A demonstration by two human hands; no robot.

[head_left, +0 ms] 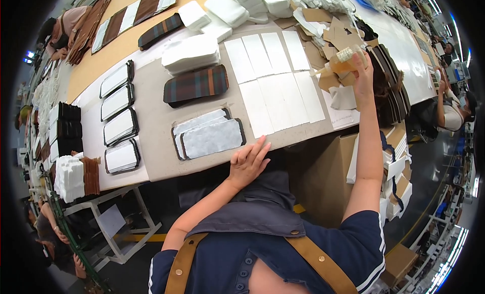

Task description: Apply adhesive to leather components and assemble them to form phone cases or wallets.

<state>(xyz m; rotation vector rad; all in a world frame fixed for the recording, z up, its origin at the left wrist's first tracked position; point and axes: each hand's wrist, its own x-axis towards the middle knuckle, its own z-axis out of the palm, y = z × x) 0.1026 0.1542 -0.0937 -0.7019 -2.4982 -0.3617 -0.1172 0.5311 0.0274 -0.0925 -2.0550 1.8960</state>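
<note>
My right hand (362,75) is closed round a squeeze bottle (341,62) of amber liquid, tilted with its thin nozzle pointing left. Below and left of the nozzle, white rectangular strips (283,101) lie side by side in two rows on the grey work board (156,147). At the board's front edge rests my left hand (249,162), fingers stretched out and holding nothing, just under the nearest strip. To its upper left sit pale grey panels with dark rims (212,140). Behind these are a plaid fabric stack (196,85) and a thick pile of white pads (191,55).
Several dark-rimmed white stacks (120,104) line the left side. Brown card scraps (339,33) and dark brown panels (388,84) crowd the right. An open cardboard box (328,172) stands below the table. Other people (452,109) work at the right and far left.
</note>
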